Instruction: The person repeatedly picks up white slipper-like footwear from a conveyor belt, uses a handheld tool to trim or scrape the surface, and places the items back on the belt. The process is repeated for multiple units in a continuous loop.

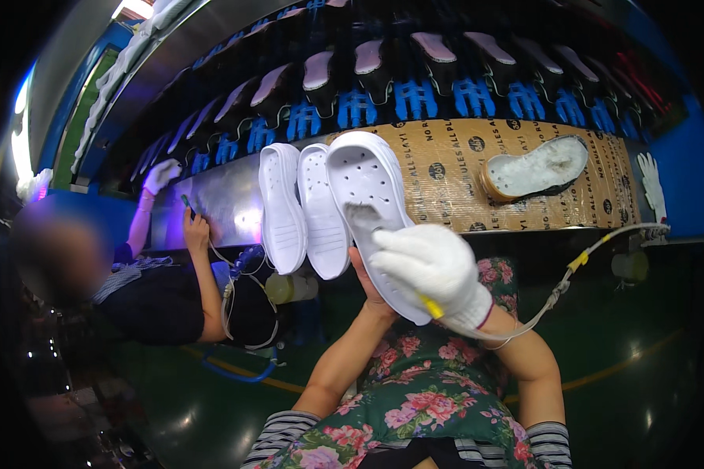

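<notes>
My bare left hand [371, 283] grips a white shoe sole [365, 173] from underneath, near its lower end. The sole is tilted up in front of me, its inner side with small round holes facing me. My right hand [430, 270], in a white knitted glove, is closed on a brush whose greyish bristles [360, 209] lie against the inside of the sole; its handle is hidden by the glove. A pale hose [551, 301] with yellow tape runs to this hand. Two more white soles [282, 207] stand side by side just left of the held one.
Brown printed cardboard [446, 172] covers the bench, bearing a container of white stuff [536, 168]. Behind are rows of dark uppers with pink bottoms [368, 56] on blue holders [414, 100]. A white glove [651, 187] hangs at right. A co-worker [156, 297] works at left.
</notes>
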`<state>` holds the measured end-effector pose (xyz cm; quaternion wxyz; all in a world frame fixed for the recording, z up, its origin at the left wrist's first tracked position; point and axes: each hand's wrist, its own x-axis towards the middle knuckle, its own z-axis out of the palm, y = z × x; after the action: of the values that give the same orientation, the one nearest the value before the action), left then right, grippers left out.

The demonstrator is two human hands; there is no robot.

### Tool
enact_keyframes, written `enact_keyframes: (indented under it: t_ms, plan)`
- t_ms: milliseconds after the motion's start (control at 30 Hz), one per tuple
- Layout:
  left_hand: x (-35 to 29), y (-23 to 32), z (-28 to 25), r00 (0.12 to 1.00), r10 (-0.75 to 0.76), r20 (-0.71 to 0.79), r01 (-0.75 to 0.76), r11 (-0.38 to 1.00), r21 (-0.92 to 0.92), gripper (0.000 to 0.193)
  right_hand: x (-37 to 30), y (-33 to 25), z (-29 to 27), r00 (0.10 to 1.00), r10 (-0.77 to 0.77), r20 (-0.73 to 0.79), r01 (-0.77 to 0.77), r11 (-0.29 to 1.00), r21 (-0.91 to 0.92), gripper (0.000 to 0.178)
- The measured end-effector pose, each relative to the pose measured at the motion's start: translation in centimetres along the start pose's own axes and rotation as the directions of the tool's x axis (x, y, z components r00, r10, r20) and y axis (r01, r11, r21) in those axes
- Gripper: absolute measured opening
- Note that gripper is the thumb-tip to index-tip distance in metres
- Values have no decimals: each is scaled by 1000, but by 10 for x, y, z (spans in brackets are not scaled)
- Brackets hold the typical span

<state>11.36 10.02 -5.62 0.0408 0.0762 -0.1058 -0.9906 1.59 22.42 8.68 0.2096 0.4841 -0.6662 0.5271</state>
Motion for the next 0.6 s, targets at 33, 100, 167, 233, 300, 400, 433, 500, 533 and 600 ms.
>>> enact_keyframes:
  t_ms: [33,100,167,233,300,400,433,500,533,600]
  plan:
    - [4,4,4,999,-2,44,2,1000,5,105,1,-9,3,994,25,102,-25,1000,-1,33]
    - [13,9,11,991,-7,135,5,1000,15,112,-7,-12,8,988,28,150,-45,993,107,33]
    - [16,14,9,987,53,149,-52,999,-15,112,-7,-5,1,987,79,139,-117,949,292,32]
    - [17,19,11,995,61,76,-52,992,-115,112,0,4,-11,992,112,64,-121,979,164,29]
    - [24,25,28,993,19,113,-11,997,-77,113,-9,5,1,998,36,52,-42,994,102,28]
    - [29,27,49,972,-46,233,96,973,-209,116,-13,-10,5,980,6,198,-46,979,197,27]
    - [30,28,48,969,-17,246,67,978,-198,114,-16,-11,5,974,14,224,-82,952,296,28]
    - [36,34,45,961,40,274,9,984,-176,111,-13,-2,-6,958,75,275,-184,901,394,29]
    - [36,33,59,962,45,271,-2,988,-156,109,-4,0,-12,966,102,236,-167,947,273,27]
    - [38,38,54,970,5,244,30,989,-142,107,-19,7,0,983,20,182,-51,985,167,30]
